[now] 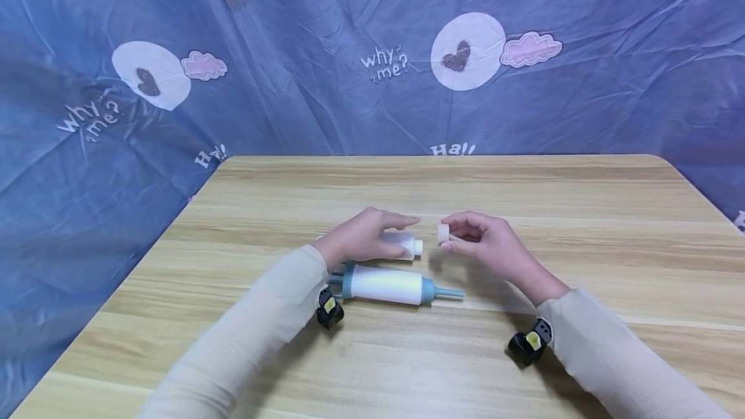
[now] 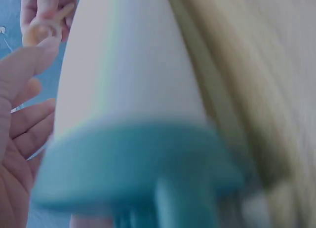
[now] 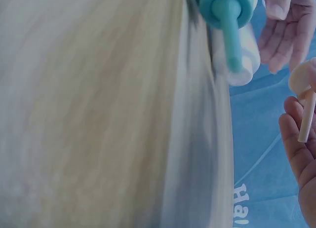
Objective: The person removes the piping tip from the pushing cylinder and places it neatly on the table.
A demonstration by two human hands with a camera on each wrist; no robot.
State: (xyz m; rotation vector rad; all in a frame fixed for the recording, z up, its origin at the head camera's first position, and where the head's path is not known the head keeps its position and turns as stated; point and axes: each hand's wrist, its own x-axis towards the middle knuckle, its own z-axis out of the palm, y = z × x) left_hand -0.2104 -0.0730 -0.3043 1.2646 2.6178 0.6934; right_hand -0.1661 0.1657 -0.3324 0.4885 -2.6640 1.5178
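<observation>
Fingers of the right hand (image 1: pixel 493 243) pinch a cap (image 1: pixel 443 233); the left hand (image 1: pixel 368 236) extends loose, nearly straight fingers over a bottle (image 1: pixel 401 238) at the cap's 9 o'clock. Cap and bottle are apart, seemingly not yet joined. A pump (image 1: pixel 387 284) lies ungripped on the bench (image 1: pixel 431 367), toward 8 o'clock. No brand is legible; the cloth (image 1: pixel 349 108) at 12 reads "pig," "why me?" and "Ha!!"

I see a pale wood-grain table (image 1: pixel 582 205); on it lie a white-and-teal tube (image 1: pixel 387 284) and, just beyond, a white bottle (image 1: pixel 410 247).
</observation>
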